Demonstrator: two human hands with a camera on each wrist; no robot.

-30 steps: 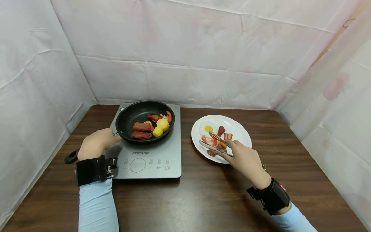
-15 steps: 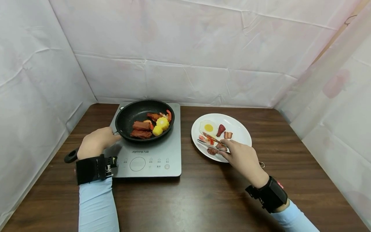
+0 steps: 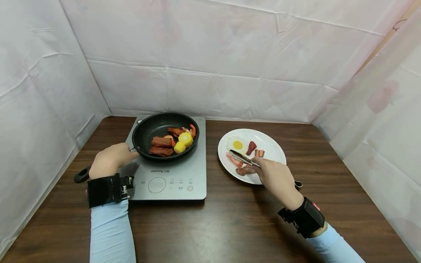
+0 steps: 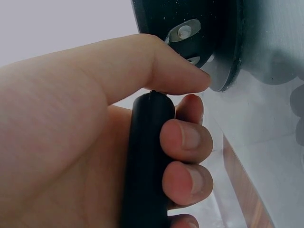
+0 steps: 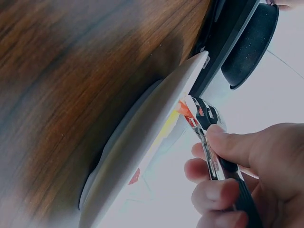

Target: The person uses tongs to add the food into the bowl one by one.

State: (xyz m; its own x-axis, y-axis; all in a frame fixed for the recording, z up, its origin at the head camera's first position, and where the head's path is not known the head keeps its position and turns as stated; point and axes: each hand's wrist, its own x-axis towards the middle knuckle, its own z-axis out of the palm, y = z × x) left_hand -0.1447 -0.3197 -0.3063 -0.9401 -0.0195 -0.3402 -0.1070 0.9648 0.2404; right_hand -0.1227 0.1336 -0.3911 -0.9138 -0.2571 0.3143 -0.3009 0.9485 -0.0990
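In the head view my left hand point(image 3: 111, 160) grips the black handle point(image 4: 149, 156) of the frying pan point(image 3: 151, 126), fingers curled round it in the left wrist view. The pan holds two brown rib-like pieces point(image 3: 162, 146), yellow corn point(image 3: 185, 139) and reddish food. My right hand point(image 3: 277, 179) holds metal tongs point(image 3: 242, 157) over the white plate point(image 3: 273, 148). Their arms are close together, tips beside a red-and-white shrimp-like piece point(image 3: 234, 159). A fried egg point(image 3: 237, 145), a dark red drumstick-like piece point(image 3: 251, 147), a bacon-like piece point(image 3: 259, 153) and brown meat point(image 3: 241, 171) also lie there.
The pan rests on a silver induction cooker point(image 3: 194, 171) at the left of the dark wooden table point(image 3: 210, 226). White cloth walls point(image 3: 210, 91) enclose the back and both sides. The plate stands right of the cooker.
The tongs' arms, spread apart over the plate before, have come together, and the tongs have turned slightly in my right hand. My left hand stays on the pan handle.
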